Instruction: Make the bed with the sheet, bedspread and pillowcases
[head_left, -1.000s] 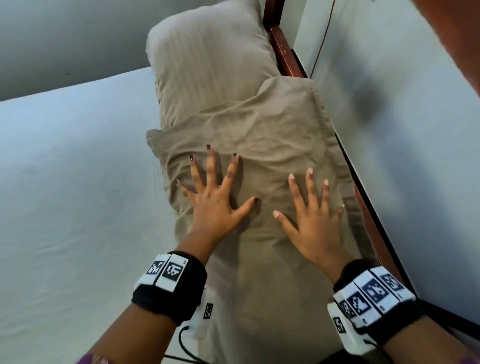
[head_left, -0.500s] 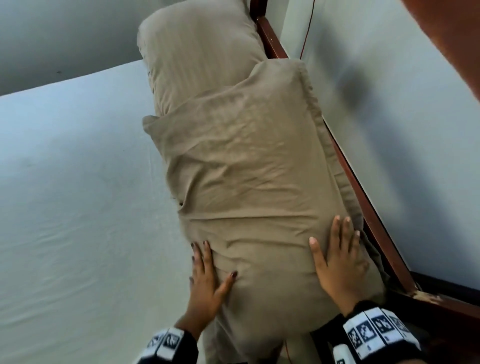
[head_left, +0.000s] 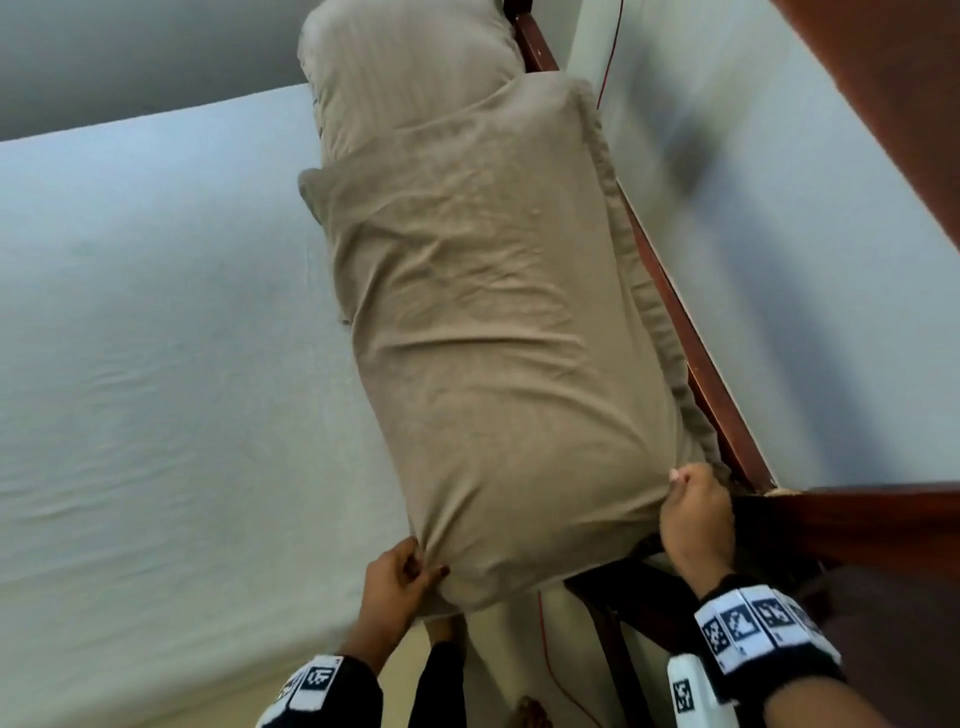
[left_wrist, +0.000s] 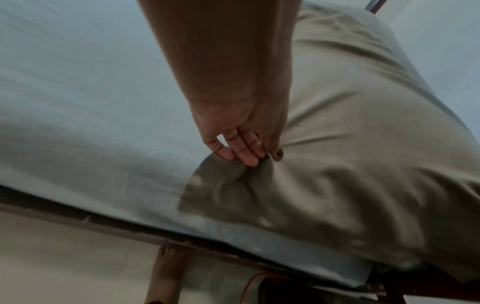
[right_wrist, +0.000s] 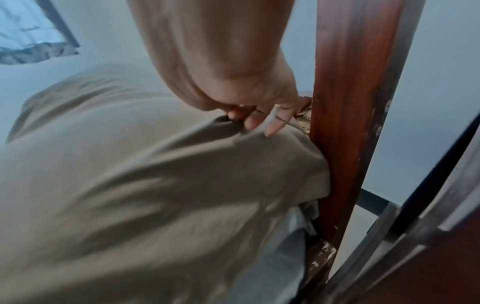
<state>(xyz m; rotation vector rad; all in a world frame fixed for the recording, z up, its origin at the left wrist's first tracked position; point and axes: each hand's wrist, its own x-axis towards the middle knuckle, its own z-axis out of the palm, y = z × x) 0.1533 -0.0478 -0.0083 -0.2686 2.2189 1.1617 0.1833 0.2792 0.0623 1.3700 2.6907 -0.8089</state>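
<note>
A tan pillow (head_left: 488, 332) in its pillowcase lies along the head of the bed, overlapping a second tan pillow (head_left: 405, 73) beyond it. My left hand (head_left: 402, 574) pinches the near left corner of the pillowcase (left_wrist: 259, 164) between thumb and fingers. At the near right corner, against the wooden frame, my right hand (head_left: 693, 512) grips the pillowcase (right_wrist: 249, 127) in curled fingers. A pale blue sheet (head_left: 156, 364) covers the mattress to the left.
The dark red wooden headboard rail (head_left: 691, 338) runs along the pillows' right side, with a corner post (right_wrist: 345, 102) close to my right hand. A pale wall (head_left: 779, 260) rises behind it. A red cable (head_left: 550, 660) trails on the floor below the mattress edge.
Both hands slid back from lying flat on the middle of the pillow to its near end, and now each grips a corner of the pillowcase.
</note>
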